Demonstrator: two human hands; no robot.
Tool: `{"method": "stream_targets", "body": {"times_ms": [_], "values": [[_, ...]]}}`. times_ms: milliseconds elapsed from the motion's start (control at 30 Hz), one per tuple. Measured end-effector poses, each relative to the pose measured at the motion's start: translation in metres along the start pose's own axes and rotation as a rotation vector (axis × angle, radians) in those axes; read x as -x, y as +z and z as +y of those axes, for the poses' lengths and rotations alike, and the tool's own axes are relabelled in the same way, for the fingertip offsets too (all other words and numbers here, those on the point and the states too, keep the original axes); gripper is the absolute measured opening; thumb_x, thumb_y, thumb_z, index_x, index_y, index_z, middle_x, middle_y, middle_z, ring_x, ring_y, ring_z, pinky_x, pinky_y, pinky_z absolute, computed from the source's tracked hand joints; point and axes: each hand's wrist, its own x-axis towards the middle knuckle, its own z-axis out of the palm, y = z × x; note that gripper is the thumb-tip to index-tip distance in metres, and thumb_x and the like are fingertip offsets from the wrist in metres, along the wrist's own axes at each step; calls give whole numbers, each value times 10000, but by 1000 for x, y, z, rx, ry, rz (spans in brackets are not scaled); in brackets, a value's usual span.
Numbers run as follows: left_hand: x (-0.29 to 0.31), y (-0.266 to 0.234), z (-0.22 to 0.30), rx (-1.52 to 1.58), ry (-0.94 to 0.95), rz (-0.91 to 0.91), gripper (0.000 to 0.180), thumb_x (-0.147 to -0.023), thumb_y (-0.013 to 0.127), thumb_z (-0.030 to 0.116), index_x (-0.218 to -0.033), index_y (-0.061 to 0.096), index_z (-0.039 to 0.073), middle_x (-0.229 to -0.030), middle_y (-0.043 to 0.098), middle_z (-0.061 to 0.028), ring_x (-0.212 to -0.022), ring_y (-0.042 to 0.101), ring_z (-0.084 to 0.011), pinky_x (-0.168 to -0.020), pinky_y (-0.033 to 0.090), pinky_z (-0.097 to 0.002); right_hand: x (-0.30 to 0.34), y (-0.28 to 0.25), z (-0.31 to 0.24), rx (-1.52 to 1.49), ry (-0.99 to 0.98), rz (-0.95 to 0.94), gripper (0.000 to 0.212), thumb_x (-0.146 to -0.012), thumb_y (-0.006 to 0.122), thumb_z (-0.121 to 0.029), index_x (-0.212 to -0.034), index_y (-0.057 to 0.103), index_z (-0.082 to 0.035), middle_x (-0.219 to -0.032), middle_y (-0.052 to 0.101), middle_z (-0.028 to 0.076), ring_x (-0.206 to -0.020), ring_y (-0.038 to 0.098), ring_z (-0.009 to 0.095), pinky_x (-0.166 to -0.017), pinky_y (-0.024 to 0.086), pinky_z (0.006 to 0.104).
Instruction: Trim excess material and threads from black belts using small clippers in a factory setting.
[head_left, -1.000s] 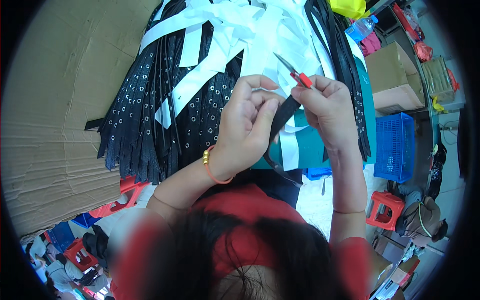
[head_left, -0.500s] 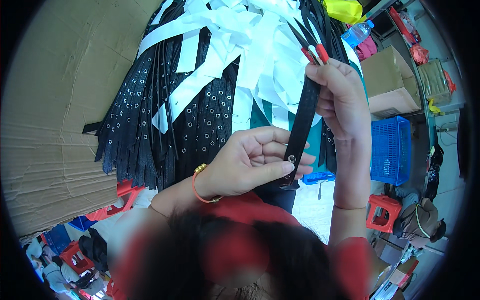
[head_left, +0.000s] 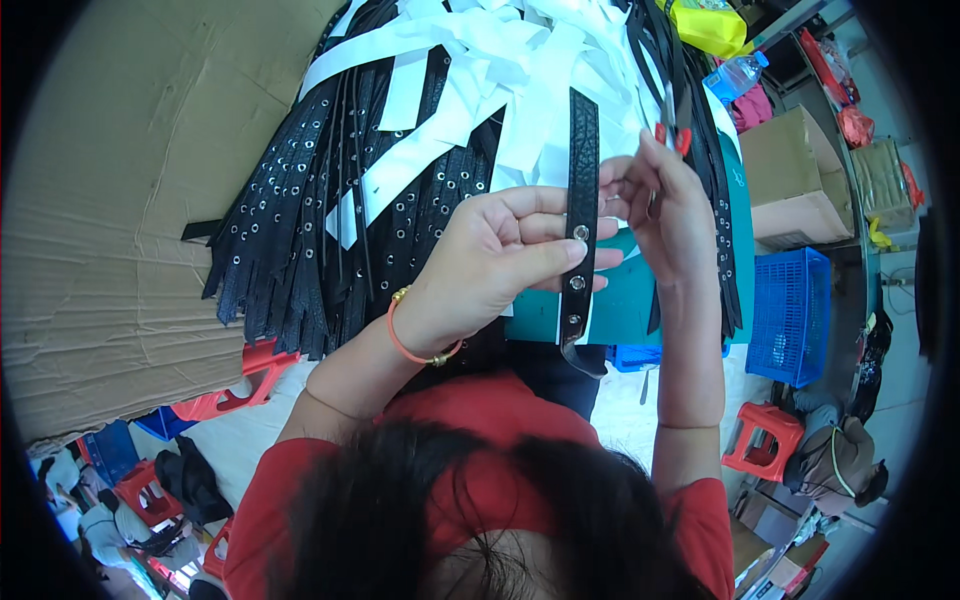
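Observation:
My left hand (head_left: 490, 250) grips a black leather strap (head_left: 583, 150) between thumb and fingers. The strap stands upright, grained, with several metal eyelets along its lower part. Below the thumb, a pale edge and a thin curled end show. My right hand (head_left: 668, 205) is just right of the strap, its fingers bent. Red-handled thread snips (head_left: 673, 132) jut up from behind that hand, blades pointing away from me; the fingers' hold on them is partly hidden. Beyond both hands lie a heap of eyeleted black straps (head_left: 280, 200) and loose white strips (head_left: 530, 110).
Cardboard (head_left: 130, 200) rises along the left. A green mat (head_left: 620, 290) lies under the heap. To the right are a blue plastic basket (head_left: 790, 310), an open carton (head_left: 795, 170), a water bottle (head_left: 738, 76) and a red stool (head_left: 765, 440).
The strap has turned more upright and slid, so more eyelets show below my left thumb. My right hand has come off its upper end, and the snips have shifted right with it.

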Motion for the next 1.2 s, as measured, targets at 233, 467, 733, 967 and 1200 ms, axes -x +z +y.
{"method": "stream_targets", "body": {"times_ms": [233, 467, 733, 967, 1200], "values": [[-9, -13, -4, -35, 133, 77, 317, -868, 461, 20, -1160, 456, -105, -1120, 551, -226, -997, 588, -287, -841, 507, -364, 35, -4, 39, -167, -10, -163, 424, -951, 353, -277, -1025, 531, 101, -886, 629, 197, -801, 644, 236, -755, 518, 320], [-20, -19, -7, -45, 221, 170, 307, -872, 456, 52, -1125, 475, -122, -1101, 557, -228, -991, 589, -300, -850, 502, -376, 48, -1, 43, -78, 5, -238, 405, -937, 377, -232, -1069, 499, 130, -933, 600, 287, -851, 635, 343, -761, 527, 429], [-38, -36, 1, -137, 368, 269, 299, -860, 442, 35, -1088, 477, -155, -1064, 566, -234, -972, 595, -312, -847, 510, -375, 49, -6, 48, -129, 88, -262, 395, -918, 395, -215, -1067, 502, 135, -958, 586, 308, -857, 630, 356, -749, 531, 435], [-56, -59, 11, -198, 473, 315, 241, -856, 438, 20, -1014, 514, -146, -975, 598, -192, -900, 629, -280, -767, 542, -318, 51, -12, 47, -115, 105, -262, 392, -913, 394, -215, -1072, 512, 123, -965, 584, 309, -861, 629, 355, -730, 536, 441], [-68, -73, 35, -210, 491, 412, 235, -901, 380, 74, -1024, 482, -99, -946, 579, -134, -808, 568, -183, -672, 495, -256, 50, -13, 44, -77, 164, -209, 338, -887, 464, -172, -1046, 521, 120, -926, 605, 284, -800, 647, 326, -670, 552, 392]]}}
